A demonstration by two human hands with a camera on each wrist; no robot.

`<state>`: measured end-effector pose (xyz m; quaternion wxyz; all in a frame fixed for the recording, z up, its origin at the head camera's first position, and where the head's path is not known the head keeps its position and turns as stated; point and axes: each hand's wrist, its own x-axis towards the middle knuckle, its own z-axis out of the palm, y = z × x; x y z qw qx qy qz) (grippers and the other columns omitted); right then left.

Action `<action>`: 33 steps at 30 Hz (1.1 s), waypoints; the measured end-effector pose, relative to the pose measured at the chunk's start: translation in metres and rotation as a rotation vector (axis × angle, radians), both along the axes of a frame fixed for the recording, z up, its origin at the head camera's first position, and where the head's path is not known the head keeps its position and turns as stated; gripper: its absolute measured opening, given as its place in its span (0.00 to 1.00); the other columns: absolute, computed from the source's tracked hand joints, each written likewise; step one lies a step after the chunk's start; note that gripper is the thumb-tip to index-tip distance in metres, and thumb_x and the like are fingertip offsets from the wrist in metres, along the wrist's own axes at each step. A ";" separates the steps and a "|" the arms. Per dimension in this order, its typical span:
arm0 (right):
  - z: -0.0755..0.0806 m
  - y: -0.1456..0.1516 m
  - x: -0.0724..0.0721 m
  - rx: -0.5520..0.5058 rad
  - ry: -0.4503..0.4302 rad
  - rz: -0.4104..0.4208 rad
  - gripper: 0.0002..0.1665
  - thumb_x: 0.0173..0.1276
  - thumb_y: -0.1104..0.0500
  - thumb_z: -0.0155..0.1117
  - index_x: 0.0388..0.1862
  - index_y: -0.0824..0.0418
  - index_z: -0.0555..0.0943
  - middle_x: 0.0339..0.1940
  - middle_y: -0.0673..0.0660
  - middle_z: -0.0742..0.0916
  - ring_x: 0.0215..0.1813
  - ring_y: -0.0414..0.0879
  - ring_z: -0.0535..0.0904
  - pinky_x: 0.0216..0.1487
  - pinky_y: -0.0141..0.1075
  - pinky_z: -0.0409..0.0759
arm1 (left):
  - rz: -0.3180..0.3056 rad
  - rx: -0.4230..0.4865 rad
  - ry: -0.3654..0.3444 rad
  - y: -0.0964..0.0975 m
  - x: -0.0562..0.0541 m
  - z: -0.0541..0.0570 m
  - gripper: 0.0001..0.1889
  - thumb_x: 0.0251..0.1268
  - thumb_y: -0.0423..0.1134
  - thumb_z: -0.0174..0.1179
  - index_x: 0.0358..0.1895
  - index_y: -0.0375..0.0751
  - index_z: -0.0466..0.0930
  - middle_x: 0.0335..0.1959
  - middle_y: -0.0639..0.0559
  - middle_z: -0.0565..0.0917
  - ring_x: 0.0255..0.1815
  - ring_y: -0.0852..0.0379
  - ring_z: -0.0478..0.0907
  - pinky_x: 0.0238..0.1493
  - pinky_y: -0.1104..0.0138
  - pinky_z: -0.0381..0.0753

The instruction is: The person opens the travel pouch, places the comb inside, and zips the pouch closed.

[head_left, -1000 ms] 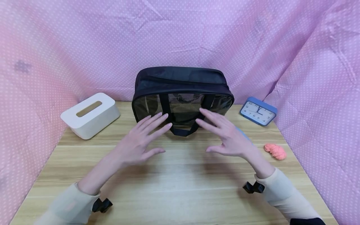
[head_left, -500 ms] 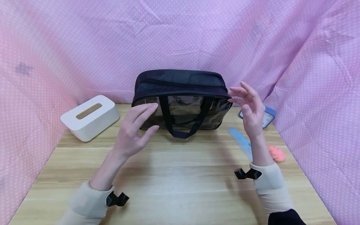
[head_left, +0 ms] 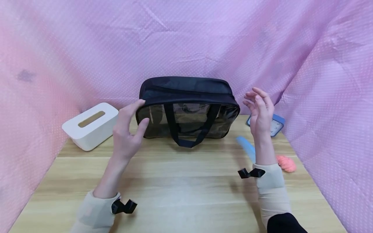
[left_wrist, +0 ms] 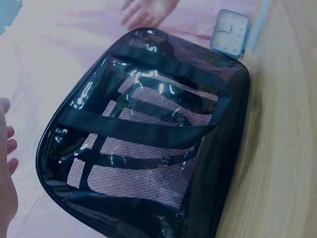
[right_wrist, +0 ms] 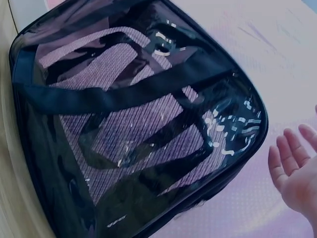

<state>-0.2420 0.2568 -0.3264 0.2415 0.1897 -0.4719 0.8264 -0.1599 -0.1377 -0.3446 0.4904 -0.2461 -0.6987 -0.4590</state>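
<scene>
A black bag (head_left: 187, 121) with clear panels and black strap handles stands upright at the back of the table, its front strap hanging down toward me. My left hand (head_left: 126, 131) is raised at the bag's left side, fingers and thumb spread apart, holding nothing; whether a fingertip touches the bag's edge I cannot tell. Off the bag's right end, my right hand (head_left: 260, 111) is up in the air with loosely bent fingers and nothing in it. In the right wrist view a gap shows between the bag (right_wrist: 133, 119) and the right hand (right_wrist: 297, 173).
On the left stands a white tissue box (head_left: 91, 126). Behind my right hand is a blue clock (head_left: 277, 124), partly hidden. A blue comb (head_left: 246, 148) and a coil of coral yarn (head_left: 286, 163) lie on the wooden table (head_left: 180, 191). Pink dotted cloth (head_left: 186, 38) hangs around it.
Both hands have moved apart from in front of the bag, the left one to its left side, the right one past its right end. The bag stays on the table.
</scene>
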 end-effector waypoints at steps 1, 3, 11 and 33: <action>-0.002 0.002 -0.002 0.020 -0.027 -0.012 0.16 0.74 0.64 0.61 0.58 0.69 0.80 0.45 0.61 0.88 0.49 0.52 0.85 0.51 0.38 0.86 | 0.002 0.011 -0.016 -0.001 -0.001 -0.002 0.22 0.71 0.37 0.64 0.63 0.30 0.78 0.58 0.37 0.85 0.61 0.47 0.80 0.70 0.68 0.74; -0.008 0.007 -0.004 0.072 -0.079 -0.038 0.15 0.76 0.63 0.59 0.58 0.66 0.81 0.47 0.59 0.87 0.51 0.51 0.84 0.52 0.37 0.86 | 0.001 0.027 -0.057 -0.003 -0.004 -0.005 0.24 0.68 0.31 0.64 0.67 0.31 0.75 0.60 0.37 0.84 0.63 0.48 0.80 0.70 0.66 0.75; -0.023 0.005 -0.008 0.132 -0.215 -0.032 0.18 0.78 0.59 0.61 0.60 0.68 0.80 0.49 0.58 0.87 0.56 0.52 0.83 0.55 0.35 0.85 | 0.039 0.011 -0.259 -0.015 -0.008 -0.014 0.31 0.65 0.24 0.66 0.72 0.38 0.72 0.68 0.42 0.80 0.69 0.48 0.77 0.71 0.66 0.75; -0.043 0.019 -0.020 0.445 -0.613 0.142 0.08 0.79 0.53 0.60 0.51 0.51 0.75 0.46 0.44 0.81 0.42 0.36 0.81 0.46 0.29 0.85 | -0.020 0.088 -0.561 -0.030 -0.024 -0.030 0.25 0.71 0.27 0.62 0.70 0.40 0.76 0.65 0.41 0.82 0.62 0.47 0.81 0.58 0.84 0.77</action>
